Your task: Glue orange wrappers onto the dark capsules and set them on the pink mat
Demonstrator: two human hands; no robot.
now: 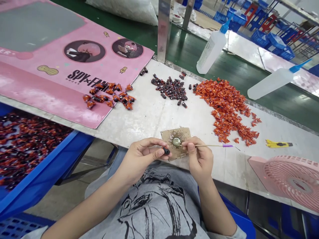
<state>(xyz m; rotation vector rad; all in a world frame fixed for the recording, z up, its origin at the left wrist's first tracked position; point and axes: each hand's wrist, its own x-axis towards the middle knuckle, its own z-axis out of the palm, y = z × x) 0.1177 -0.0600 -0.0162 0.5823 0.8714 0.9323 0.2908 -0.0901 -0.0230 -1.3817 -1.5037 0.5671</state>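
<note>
My left hand (147,151) pinches a small black plastic piece (165,150) with a bit of orange on it, between thumb and fingers. In my right hand (199,152) is a thin stick (211,145) with a purple band and a fine needle-like tip pointing right. The stick's other end reaches toward a small round cap (176,141) of shiny liquid. That cap rests on a speckled cardboard square (178,154) at the table's near edge, between my hands. Dark small pieces (171,88) and a heap of orange spiky pieces (224,106) lie beyond my hands.
Two white bottles with blue nozzles (211,49) (271,81) stand behind the heap. A yellow cutter (277,144) and pink fan (286,179) are at right. Orange-black assembled pieces (109,94) lie on a pink printed board (59,96); a blue bin (62,157) holds many more.
</note>
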